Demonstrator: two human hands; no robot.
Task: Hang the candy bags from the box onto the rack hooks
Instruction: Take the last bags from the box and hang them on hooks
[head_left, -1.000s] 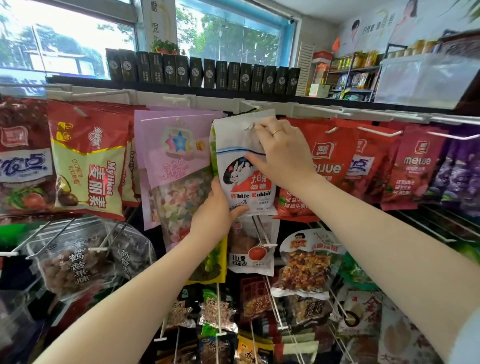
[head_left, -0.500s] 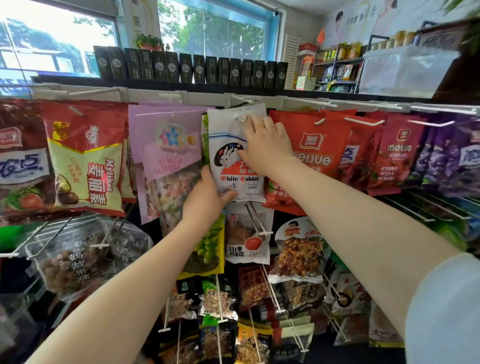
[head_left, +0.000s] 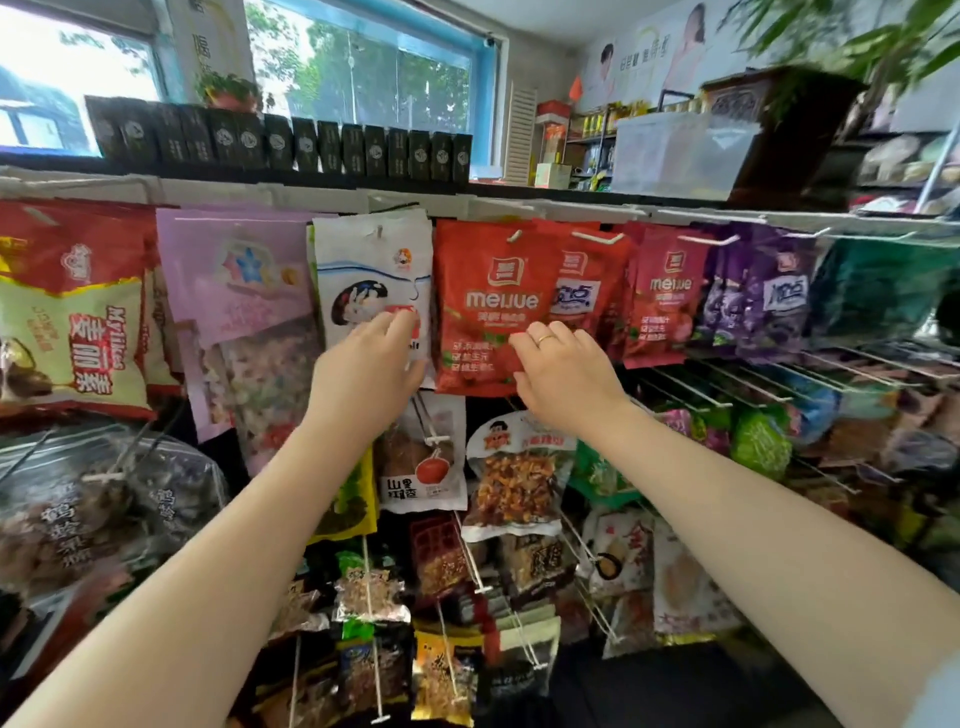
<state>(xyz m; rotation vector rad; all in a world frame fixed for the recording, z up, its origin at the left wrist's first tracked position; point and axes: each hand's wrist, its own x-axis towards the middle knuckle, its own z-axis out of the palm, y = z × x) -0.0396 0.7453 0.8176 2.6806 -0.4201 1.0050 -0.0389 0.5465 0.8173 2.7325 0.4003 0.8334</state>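
Both hands now off the top of the white rabbit candy bag (head_left: 371, 275): a second ago the right hand pressed the bag's punched header at the hook, the left steadied its lower edge. Right hand (head_left: 563, 371) dropped lower and to its own side, now in front of the red Meijue bag (head_left: 485, 306), fingers loosely bent, ring showing, gripping nothing. Left hand (head_left: 371, 371) just below the rabbit print, fingertips (head_left: 402, 325) resting lightly on the bag's front, fingers relaxed rather than clamped; whether real contact or only hovering, hard to say through the blur.

Candy bag hanging straight above the left hand from a top-row hook (head_left: 379, 231), peg tip poking through the hole, no hand bearing its weight. Wedged between the pink star bag (head_left: 239, 275), on the far side of the left hand, and the red bag under the right hand.

Meaning for the task, as a judgement: this bag hung and released, one unit finished. Source box out of view, so count of bags left unknowable. Likely next: pulling both hands back and down toward the box for another bag. Small risk: snagging the neighbouring bags on withdrawal and knocking the fresh one askew.
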